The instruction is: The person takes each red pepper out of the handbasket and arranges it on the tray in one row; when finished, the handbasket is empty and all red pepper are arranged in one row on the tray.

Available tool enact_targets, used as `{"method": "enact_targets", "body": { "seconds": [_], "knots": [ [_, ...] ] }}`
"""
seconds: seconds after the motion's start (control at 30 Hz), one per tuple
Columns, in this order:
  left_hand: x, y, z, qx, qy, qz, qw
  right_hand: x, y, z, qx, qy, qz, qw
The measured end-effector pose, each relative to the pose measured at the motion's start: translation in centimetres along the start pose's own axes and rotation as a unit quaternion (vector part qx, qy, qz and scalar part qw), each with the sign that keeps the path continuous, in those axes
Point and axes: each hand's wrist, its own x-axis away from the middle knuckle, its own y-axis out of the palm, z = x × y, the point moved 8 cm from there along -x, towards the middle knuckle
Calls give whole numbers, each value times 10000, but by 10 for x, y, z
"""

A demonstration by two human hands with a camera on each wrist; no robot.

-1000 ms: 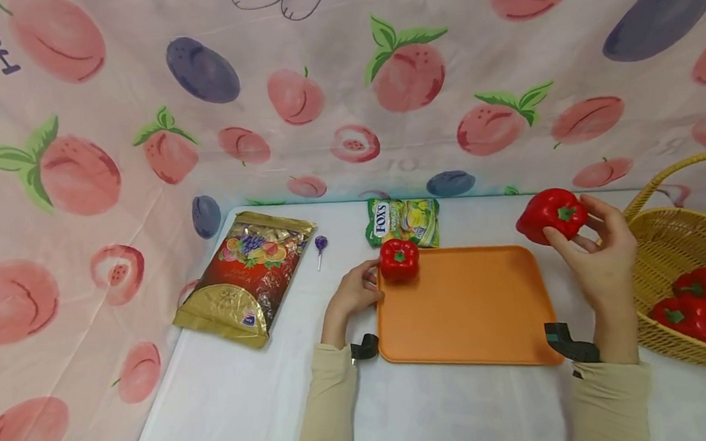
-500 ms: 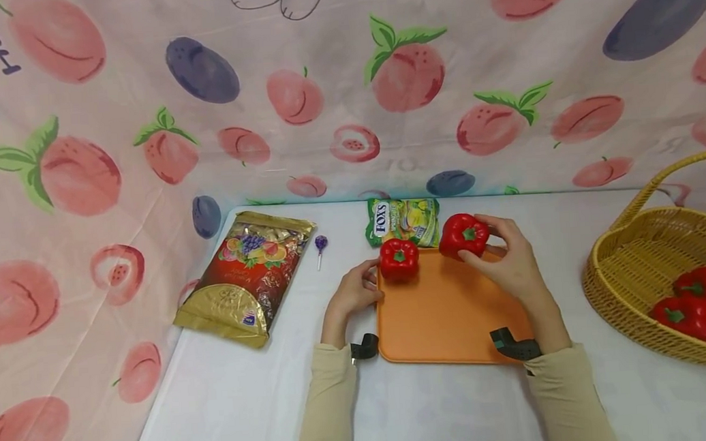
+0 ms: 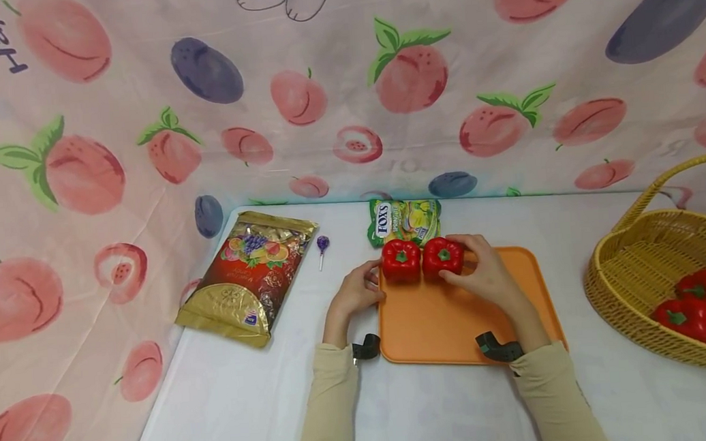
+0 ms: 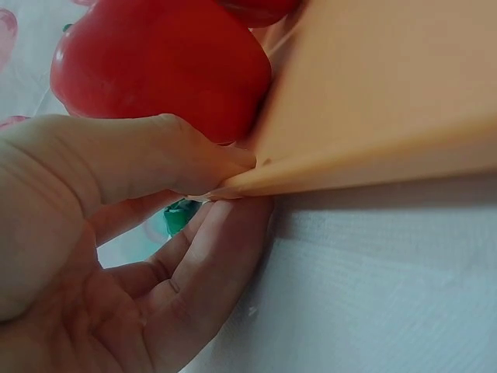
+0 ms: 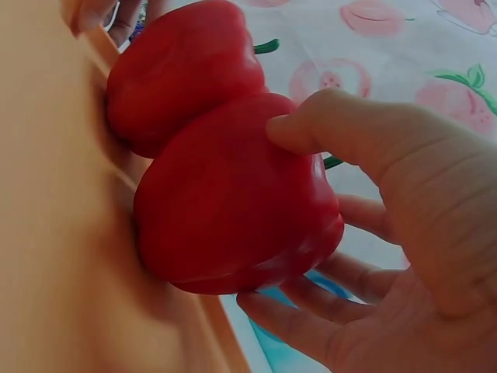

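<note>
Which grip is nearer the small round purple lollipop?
Left. In the head view, the left grip is just below and right of the lollipop; the right grip, holding a red bell pepper, is farther right.

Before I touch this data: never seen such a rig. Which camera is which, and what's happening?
No robot here, just one person's bare hands. The wide picture comes from a head-worn camera looking forward and down; the two close-ups come from cameras on each wrist. On the white table lie an orange tray, a gold-and-red bag, a purple lollipop and a green Fox's packet. The wicker basket holds two peppers. The left hand pinches the tray's edge, near the first red bell pepper. The right hand holds the second red bell pepper beside it.
</note>
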Motion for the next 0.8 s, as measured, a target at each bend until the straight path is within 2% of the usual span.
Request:
{"method": "enact_targets", "body": {
  "seconds": [0.47,0.63,0.8],
  "knots": [
    [0,0,1,-15,10,-4,10000,1,-1,1,-1,-85,-32,10000],
    [-1,1,0,-20,0,-9,10000,3,-13,2,77,-73,138,9998],
    [-1,1,-1,-46,17,4,10000,8,-33,3,104,-58,358,9993]
  ]
}}
